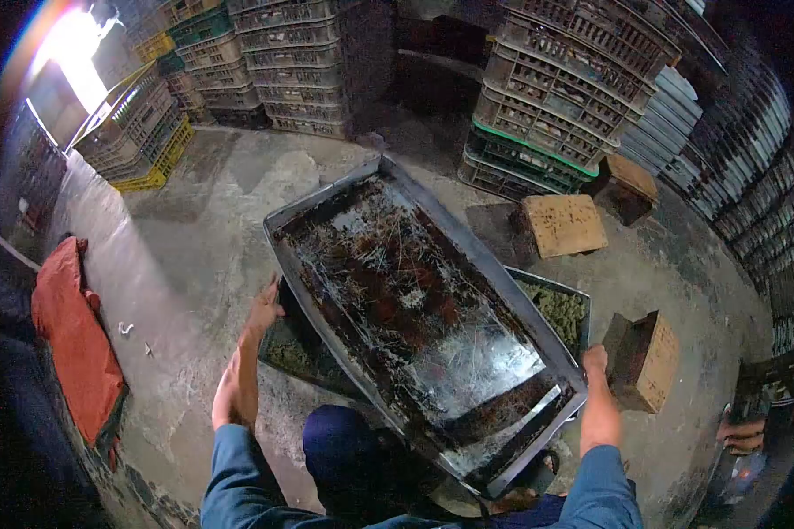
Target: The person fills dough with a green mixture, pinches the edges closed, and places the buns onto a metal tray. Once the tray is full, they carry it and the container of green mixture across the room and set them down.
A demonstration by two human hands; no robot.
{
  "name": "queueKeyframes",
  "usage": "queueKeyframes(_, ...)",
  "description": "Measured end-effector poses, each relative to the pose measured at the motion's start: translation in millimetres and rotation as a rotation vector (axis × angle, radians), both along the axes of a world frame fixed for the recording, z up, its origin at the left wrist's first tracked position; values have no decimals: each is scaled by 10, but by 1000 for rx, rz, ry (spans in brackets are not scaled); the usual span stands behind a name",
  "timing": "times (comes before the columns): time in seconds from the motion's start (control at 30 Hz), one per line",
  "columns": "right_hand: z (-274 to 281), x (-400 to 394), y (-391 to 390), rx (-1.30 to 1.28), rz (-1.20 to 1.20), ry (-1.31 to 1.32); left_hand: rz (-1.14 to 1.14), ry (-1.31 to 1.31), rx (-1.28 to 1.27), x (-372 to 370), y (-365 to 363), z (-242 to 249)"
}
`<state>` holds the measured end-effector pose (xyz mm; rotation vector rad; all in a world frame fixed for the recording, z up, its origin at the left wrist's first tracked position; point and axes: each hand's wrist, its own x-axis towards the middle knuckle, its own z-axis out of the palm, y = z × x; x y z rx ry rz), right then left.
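A large metal tray (pixel 406 304), its inside stained dark and scattered with straw-like bits, lies slantwise across the middle. My left hand (pixel 263 310) is at its left side, fingers partly hidden by the rim. At the right corner, my right hand (pixel 595 360) has its fingers closed on the edge. Beneath is another tray (pixel 588 313) holding crumbly greenish-brown material (pixel 551 309); the upper tray covers most of it.
Tall stacks of plastic crates (pixel 295 70) (pixel 556 97) stand behind. Wooden blocks (pixel 566 225) (pixel 655 361) sit on the floor at the right. A red cloth or sack (pixel 75 339) lies at the left. A dark cap (pixel 340 450) shows below the tray.
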<state>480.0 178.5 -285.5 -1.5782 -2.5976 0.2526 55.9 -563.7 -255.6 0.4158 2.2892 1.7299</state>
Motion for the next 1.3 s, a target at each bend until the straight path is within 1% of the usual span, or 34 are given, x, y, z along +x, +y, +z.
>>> queueKeyframes(0.03,-80,66,95,6,32,-37,18,169,-128,104,73,87)
queueKeyframes(0.07,-9,80,71,6,20,-43,34,342,-251,159,152,149)
queueKeyframes(0.1,94,43,11,-24,-12,-13,24,337,-250,116,135,64)
queueKeyframes(0.17,240,-9,-31,-54,-57,9,-152,270,-177,-28,84,-123)
queueKeyframes(0.2,223,-11,12,52,138,-177,-170,266,-171,-109,-3,-354)
queueKeyframes(0.23,194,-12,60,155,331,-365,-216,547,-148,-174,-109,-617)
queueKeyframes(0.27,154,-28,75,120,315,-495,-262,824,-116,-216,-90,-792)
queueKeyframes(0.3,134,6,134,91,346,-443,-293,807,-103,-85,27,-661)
queueKeyframes(0.33,193,28,34,-28,50,-60,-68,377,-221,198,110,-351)
queueKeyframes(0.37,146,89,91,-29,157,-30,146,-44,-345,320,238,-162)
queueKeyframes(0.4,14,116,204,73,249,-220,106,-62,-357,322,238,-199)
queueKeyframes(0.47,495,90,-153,-115,39,29,25,450,-582,207,164,-261)
queueKeyframes(0.5,612,239,-360,-129,8,17,-11,446,-589,282,225,-185)
queueKeyframes(0.57,783,386,-641,-141,-293,684,335,479,-555,544,407,202)
queueKeyframes(0.6,797,473,-819,-194,-338,865,395,310,-218,688,546,319)
queueKeyframes(0.63,764,650,-1078,-245,-382,1055,379,310,-233,801,688,361)
queueKeyframes(0.7,792,861,-1613,-455,-575,1054,571,-172,181,1070,980,399)
queueKeyframes(0.73,596,943,-1827,-545,-676,1070,602,-354,306,1284,1365,775)
queueKeyframes(0.77,424,970,-1997,-638,-772,1085,603,-342,300,1285,1409,703)
queueKeyframes(0.83,484,943,-2222,-927,-665,990,446,-520,461,1244,1462,402)
queueKeyframes(0.9,757,834,-2268,-824,-484,871,438,-536,419,1224,1410,347)
queueKeyframes(0.93,-80,1000,-2157,-555,-349,721,420,-570,380,1236,1409,398)
queueKeyframes(0.97,-207,963,-2145,-500,-404,768,418,-569,374,1272,1449,501)
queueKeyframes(1.03,188,880,-2032,-667,-460,791,608,-468,330,1368,1510,761)
queueKeyframes(1.07,344,886,-1999,-676,-451,782,782,-396,218,1342,1549,835)
queueKeyframes(1.1,495,883,-1932,-772,-438,820,792,-395,218,1357,1518,945)
queueKeyframes(1.13,659,893,-1888,-864,-434,859,683,-413,274,1371,1477,1071)
queueKeyframes(1.17,829,898,-1810,-860,-438,860,567,-432,330,1397,1472,1235)
queueKeyframes(1.23,1236,901,-1577,-827,-497,515,563,-451,345,1535,1487,1663)
queueKeyframes(1.27,2253,736,-1625,-863,-498,537,566,-479,324,1607,1433,1823)
queueKeyframes(1.3,2485,711,-1519,-850,-520,543,574,-508,294,1641,1405,1993)
